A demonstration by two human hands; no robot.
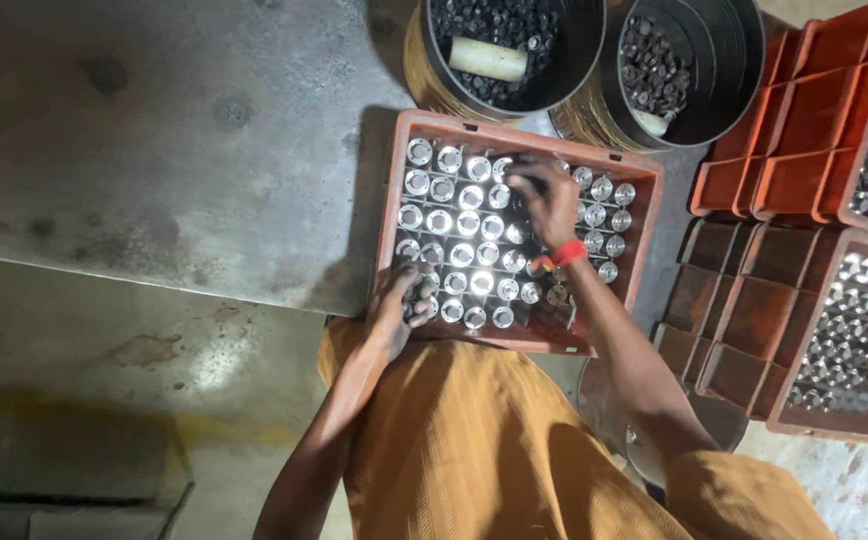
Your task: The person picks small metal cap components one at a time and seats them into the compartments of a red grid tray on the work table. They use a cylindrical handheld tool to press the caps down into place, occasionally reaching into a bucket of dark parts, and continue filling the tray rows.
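Head view: left hand (397, 312) rests curled at the near-left corner of the orange crate (644, 215), fingers on shiny metal rings (454, 220). Right hand (546, 200), fingers bunched, touches rings mid-crate. Farther right stand stacked crates (754, 270).

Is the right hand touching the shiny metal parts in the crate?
Touching: the head view shows the right hand resting on the metal parts.
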